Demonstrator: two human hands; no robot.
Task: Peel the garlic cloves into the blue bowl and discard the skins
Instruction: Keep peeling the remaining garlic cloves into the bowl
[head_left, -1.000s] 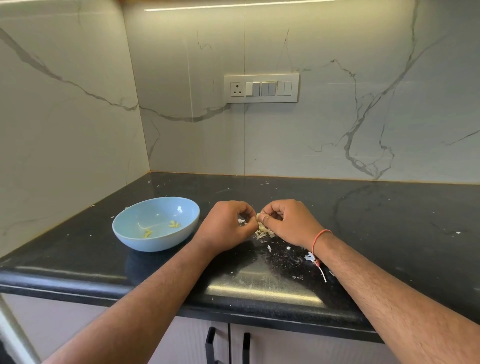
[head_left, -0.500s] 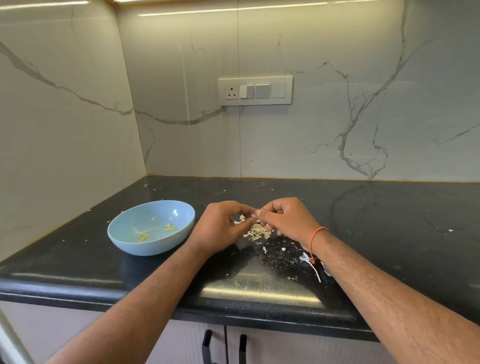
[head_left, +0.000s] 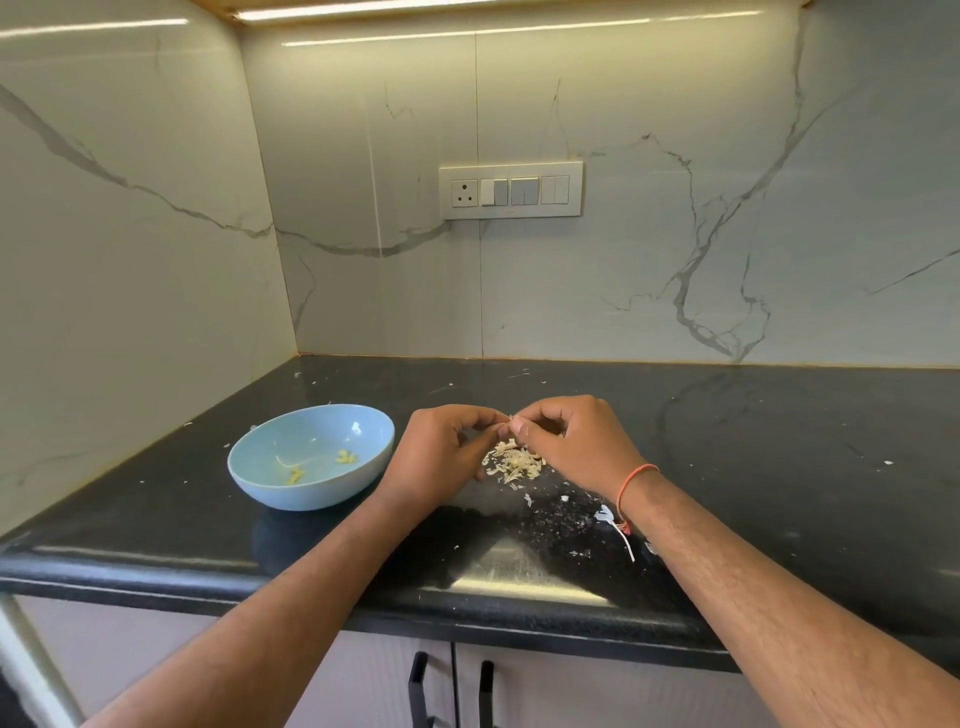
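Observation:
A blue bowl (head_left: 270, 478) stands on the black counter at left, with two small yellowish peeled garlic pieces (head_left: 345, 457) inside. Right of it, my left hand (head_left: 441, 457) and my right hand (head_left: 576, 441) meet fingertip to fingertip, pinching a small garlic clove (head_left: 511, 422) between them; most of the clove is hidden by the fingers. Just below the fingertips lies a pile of pale garlic skins (head_left: 514, 465) on the counter.
Small skin flakes are scattered over the black counter (head_left: 753, 467), most near its front edge by my right wrist. Marble walls close the left and back sides. A switch panel (head_left: 510, 189) sits on the back wall. Cabinet doors with black handles (head_left: 452, 691) are below.
Both hands have lifted slightly off the skin pile while still pinching the clove, so more of the pile shows. The camera view has tilted up a little.

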